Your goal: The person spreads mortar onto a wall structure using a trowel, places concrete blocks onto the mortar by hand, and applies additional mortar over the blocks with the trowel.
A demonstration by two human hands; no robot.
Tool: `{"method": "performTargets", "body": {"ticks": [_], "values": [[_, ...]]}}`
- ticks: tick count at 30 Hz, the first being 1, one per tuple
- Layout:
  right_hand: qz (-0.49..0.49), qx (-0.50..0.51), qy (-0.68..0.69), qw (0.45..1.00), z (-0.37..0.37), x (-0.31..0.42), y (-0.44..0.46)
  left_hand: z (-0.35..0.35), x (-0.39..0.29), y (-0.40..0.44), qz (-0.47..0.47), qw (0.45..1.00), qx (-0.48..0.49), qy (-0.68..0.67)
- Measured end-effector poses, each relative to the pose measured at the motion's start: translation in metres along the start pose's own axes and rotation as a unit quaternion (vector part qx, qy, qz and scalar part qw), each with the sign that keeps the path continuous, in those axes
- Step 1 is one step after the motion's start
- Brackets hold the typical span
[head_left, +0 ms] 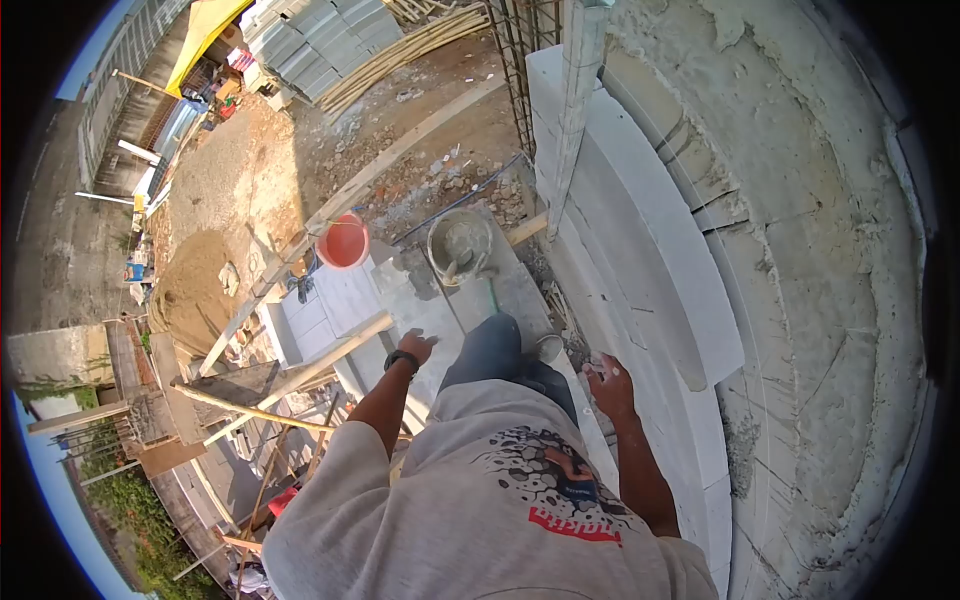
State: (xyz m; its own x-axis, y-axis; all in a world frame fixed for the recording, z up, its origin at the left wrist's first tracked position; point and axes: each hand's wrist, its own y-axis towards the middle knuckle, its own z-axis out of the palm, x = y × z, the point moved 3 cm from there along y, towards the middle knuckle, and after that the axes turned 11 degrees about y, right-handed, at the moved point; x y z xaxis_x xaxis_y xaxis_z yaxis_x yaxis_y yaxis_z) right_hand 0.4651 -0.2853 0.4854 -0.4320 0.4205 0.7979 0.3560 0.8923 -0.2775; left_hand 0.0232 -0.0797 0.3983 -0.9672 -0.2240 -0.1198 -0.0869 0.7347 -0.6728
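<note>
My left hand [415, 346], with a dark band on its wrist, is over the grey platform boards [437, 345]. Its fingers are partly stretched and nothing shows in them. Beside the white block wall [640, 215] is my right hand [610, 387], fingers apart and dusted white; I see no object in it. Whether it touches the wall I cannot tell. In front of my knees stands a bucket of grey mortar [460, 247] with a tool in it. A small greyish object [549, 347] beside my leg is too unclear to name.
A red bucket [342, 240] stands by stacked white blocks [335, 298]. Wooden poles [300, 378] cross at the platform's left. An upright post [578, 110] rises at the wall. Below lie rubble, a sand pile [192, 290] and a block stack [320, 45].
</note>
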Motion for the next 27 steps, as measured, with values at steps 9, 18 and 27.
{"method": "performTargets", "body": {"ticks": [9,18,27], "values": [[0.019,0.050,0.011,0.998,0.012,0.008,0.100,-0.032,0.014,-0.015,-0.026,0.997,-0.066,-0.039],[-0.023,0.136,-0.061,0.989,0.162,0.057,0.209,-0.078,0.030,0.077,0.040,0.993,0.007,-0.109],[0.115,0.199,0.008,0.973,0.436,0.016,0.275,-0.002,0.077,0.313,0.207,0.953,0.202,0.088]]}}
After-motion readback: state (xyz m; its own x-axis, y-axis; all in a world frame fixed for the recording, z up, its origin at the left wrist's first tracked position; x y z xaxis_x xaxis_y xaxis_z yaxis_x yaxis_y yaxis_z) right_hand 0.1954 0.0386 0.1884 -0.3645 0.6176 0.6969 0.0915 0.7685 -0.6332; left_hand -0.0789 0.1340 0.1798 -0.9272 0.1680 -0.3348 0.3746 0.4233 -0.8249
